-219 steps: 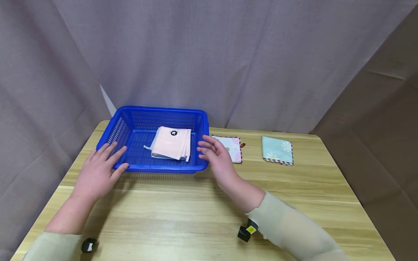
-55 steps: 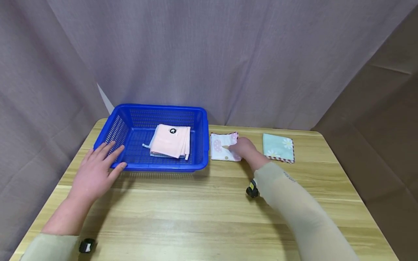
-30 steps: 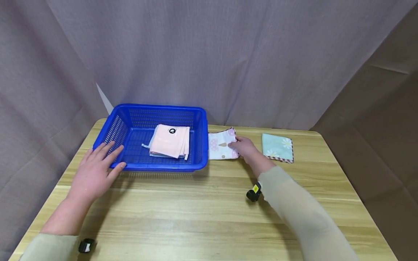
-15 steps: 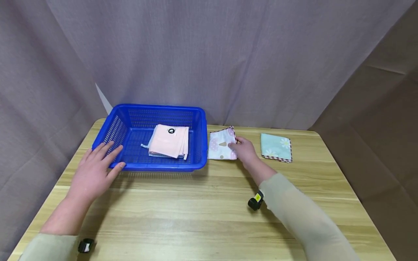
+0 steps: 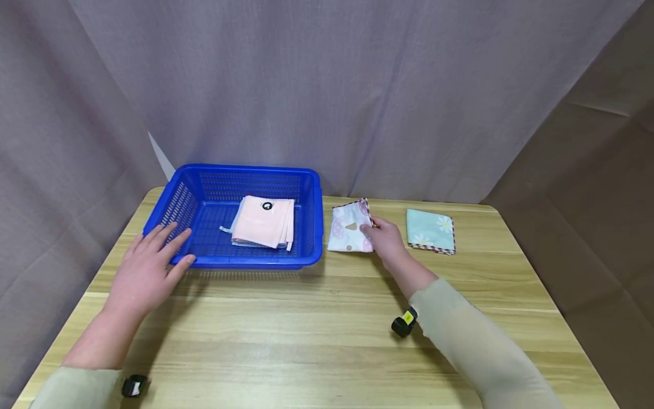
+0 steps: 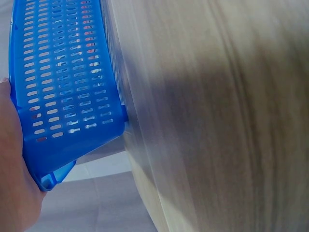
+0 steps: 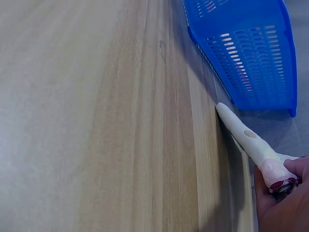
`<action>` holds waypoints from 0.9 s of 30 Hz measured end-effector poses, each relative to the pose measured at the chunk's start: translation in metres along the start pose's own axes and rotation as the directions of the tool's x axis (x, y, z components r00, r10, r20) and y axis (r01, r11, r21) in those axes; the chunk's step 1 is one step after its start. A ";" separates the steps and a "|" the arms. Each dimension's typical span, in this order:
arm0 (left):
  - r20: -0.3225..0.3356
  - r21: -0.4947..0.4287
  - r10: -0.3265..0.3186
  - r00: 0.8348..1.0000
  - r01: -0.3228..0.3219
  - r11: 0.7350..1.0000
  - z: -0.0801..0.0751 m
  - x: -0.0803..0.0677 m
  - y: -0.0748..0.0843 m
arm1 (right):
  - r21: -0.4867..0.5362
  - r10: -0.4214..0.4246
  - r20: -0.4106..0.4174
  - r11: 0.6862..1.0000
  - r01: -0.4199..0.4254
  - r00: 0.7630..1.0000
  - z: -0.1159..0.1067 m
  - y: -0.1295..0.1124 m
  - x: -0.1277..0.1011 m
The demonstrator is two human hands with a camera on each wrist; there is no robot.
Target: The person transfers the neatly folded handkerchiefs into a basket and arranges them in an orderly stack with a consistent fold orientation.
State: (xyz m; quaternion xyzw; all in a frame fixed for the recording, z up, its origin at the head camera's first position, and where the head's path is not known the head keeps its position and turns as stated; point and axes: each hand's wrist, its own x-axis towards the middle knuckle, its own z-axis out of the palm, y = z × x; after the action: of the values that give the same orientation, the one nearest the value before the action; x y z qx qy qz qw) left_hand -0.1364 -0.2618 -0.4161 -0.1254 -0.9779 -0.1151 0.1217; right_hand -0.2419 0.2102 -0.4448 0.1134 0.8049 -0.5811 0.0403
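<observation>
My right hand [image 5: 386, 241] pinches the right edge of a folded white towel [image 5: 344, 233] with pink spots and a checked border. In the right wrist view the towel [image 7: 248, 140] slants, its held edge raised and its far end down at the table beside the basket. My left hand [image 5: 145, 270] rests with spread fingers on the front left corner of the blue plastic basket [image 5: 245, 262]. Inside the basket lies a stack of folded towels, a pink towel [image 5: 263, 224] on top. The left wrist view shows the basket's slotted side [image 6: 67, 72] next to the palm.
A folded mint-green towel [image 5: 431, 230] with white daisies lies right of my right hand. The wooden table [image 5: 286, 335] meets a grey curtain [image 5: 327, 96] behind the basket. A brown cloth wall [image 5: 587, 187] stands on the right.
My right hand has moved from the basket's right side to the white towel, gripped its right edge and lifted that edge, lately shifting it slightly right. The left hand keeps its place on the basket.
</observation>
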 end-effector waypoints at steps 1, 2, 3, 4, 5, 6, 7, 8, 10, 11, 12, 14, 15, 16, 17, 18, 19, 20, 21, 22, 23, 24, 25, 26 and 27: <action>0.000 0.000 0.000 1.000 0.000 1.000 0.000 0.000 0.000 | 0.001 -0.003 0.001 1.000 0.003 1.000 0.000 0.000 -0.001; 0.000 0.001 -0.001 1.000 0.001 1.000 0.000 0.000 0.000 | 0.005 -0.006 0.004 1.000 0.006 1.000 -0.001 0.000 -0.002; 0.000 0.001 0.000 1.000 0.000 1.000 0.000 0.000 0.000 | 0.010 -0.007 0.003 1.000 0.007 1.000 -0.001 0.000 -0.003; -0.001 0.001 -0.001 1.000 0.001 1.000 0.000 0.000 0.000 | 0.014 -0.007 0.004 1.000 0.007 1.000 -0.001 -0.001 -0.004; -0.002 0.002 -0.002 1.000 0.002 1.000 0.000 0.000 0.000 | 0.017 -0.007 0.003 1.000 0.007 1.000 -0.001 -0.001 -0.005; -0.003 0.002 -0.001 1.000 0.001 1.000 0.000 0.000 0.000 | 0.022 -0.009 0.003 1.000 0.009 1.000 -0.001 -0.001 -0.005; -0.002 0.001 -0.001 1.000 0.001 1.000 0.001 0.000 0.000 | 0.028 -0.009 0.002 1.000 0.009 1.000 -0.001 -0.001 -0.006; -0.002 0.001 -0.001 1.000 0.001 1.000 0.001 0.000 0.000 | 0.029 -0.011 0.001 1.000 0.011 1.000 -0.001 -0.002 -0.007; 0.000 -0.001 -0.002 1.000 0.002 1.000 0.001 0.000 0.000 | 0.036 -0.011 -0.002 0.999 0.011 1.000 -0.001 -0.002 -0.008; 0.000 -0.003 -0.002 1.000 0.002 1.000 0.001 0.000 0.000 | 0.036 -0.011 -0.003 0.999 0.011 1.000 -0.001 -0.003 -0.009; -0.003 -0.003 0.000 1.000 0.000 1.000 0.001 0.000 0.000 | 0.040 -0.010 -0.002 0.999 0.010 1.000 -0.002 -0.003 -0.010; -0.008 -0.002 0.001 1.000 -0.001 1.000 0.000 0.000 0.000 | 0.048 -0.006 -0.006 0.999 0.006 1.000 -0.002 -0.004 -0.011; -0.011 -0.002 0.003 1.000 -0.003 1.000 0.000 0.000 0.000 | 0.055 -0.003 -0.007 0.998 0.004 1.000 -0.002 -0.004 -0.011; -0.013 -0.001 0.005 1.000 -0.005 1.000 0.000 0.000 0.000 | 0.055 -0.002 -0.007 0.998 0.002 1.000 -0.003 -0.004 -0.012; -0.016 0.000 0.006 1.000 -0.006 1.000 0.000 0.001 0.000 | 0.060 0.001 -0.006 0.998 -0.001 1.000 -0.003 -0.004 -0.012; -0.016 0.001 0.008 1.000 -0.008 1.000 0.000 0.001 0.000 | 0.065 0.003 -0.004 0.998 -0.003 1.000 -0.003 -0.004 -0.013; -0.014 0.001 0.007 1.000 -0.007 1.000 0.000 0.001 0.000 | 0.068 0.005 -0.003 0.998 -0.005 1.000 -0.004 -0.004 -0.014; -0.012 0.001 0.005 1.000 -0.005 1.000 0.000 0.001 0.000 | 0.068 0.007 -0.001 0.998 -0.007 1.000 -0.004 -0.004 -0.015; -0.009 0.001 0.004 1.000 -0.004 1.000 0.000 0.001 0.000 | 0.070 0.010 0.002 0.998 -0.010 1.000 -0.005 -0.005 -0.016; -0.006 0.000 0.003 1.000 -0.003 1.000 0.000 0.001 0.000 | 0.068 0.012 0.004 0.998 -0.012 1.000 -0.006 -0.005 -0.017; -0.003 0.001 0.002 1.000 -0.002 1.000 0.000 0.001 0.000 | 0.072 0.014 0.005 0.997 -0.015 1.000 -0.006 -0.006 -0.018; 0.000 0.001 0.001 1.000 -0.001 1.000 0.001 0.000 0.000 | 0.076 0.014 0.006 0.997 -0.015 1.000 -0.007 -0.007 -0.020; 0.002 0.001 0.000 1.000 0.000 1.000 0.001 0.000 0.000 | 0.080 0.013 0.006 0.997 -0.014 1.000 -0.007 -0.008 -0.021; 0.004 0.001 0.000 1.000 0.000 1.000 0.001 0.000 -0.001 | 0.086 0.013 0.009 0.996 -0.013 1.000 -0.008 -0.009 -0.023; 0.007 0.001 0.000 1.000 0.000 1.000 0.002 0.000 -0.001 | 0.091 0.010 0.008 0.996 -0.011 1.000 -0.008 -0.011 -0.025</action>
State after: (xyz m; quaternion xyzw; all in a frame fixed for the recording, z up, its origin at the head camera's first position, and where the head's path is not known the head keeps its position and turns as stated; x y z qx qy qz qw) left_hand -0.1371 -0.2620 -0.4178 -0.1257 -0.9783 -0.1143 0.1186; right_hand -0.2200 0.2115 -0.4275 0.1173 0.7768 -0.6174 0.0412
